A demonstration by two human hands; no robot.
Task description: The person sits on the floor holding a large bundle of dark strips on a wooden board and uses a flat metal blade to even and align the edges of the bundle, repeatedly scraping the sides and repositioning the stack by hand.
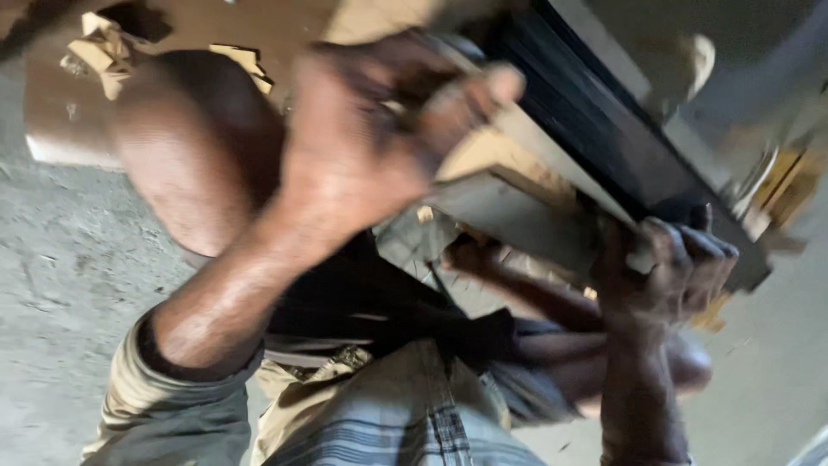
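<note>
The person's left hand [362, 147] grips the top of a stack of flat boards [526, 198] held above their lap, the right hand [673, 267] curls tight around its lower edge, and it looks stiff and heavy, best held by both ends.

The long board [517, 203] looks like pale raw wood with a matt grey face; the floor [60, 259] is rough grey concrete; the shirt [405, 414] is woven striped cloth.

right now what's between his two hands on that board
In the head view, the pale wooden board spans from the left hand to the right hand; nothing else sits between.
</note>
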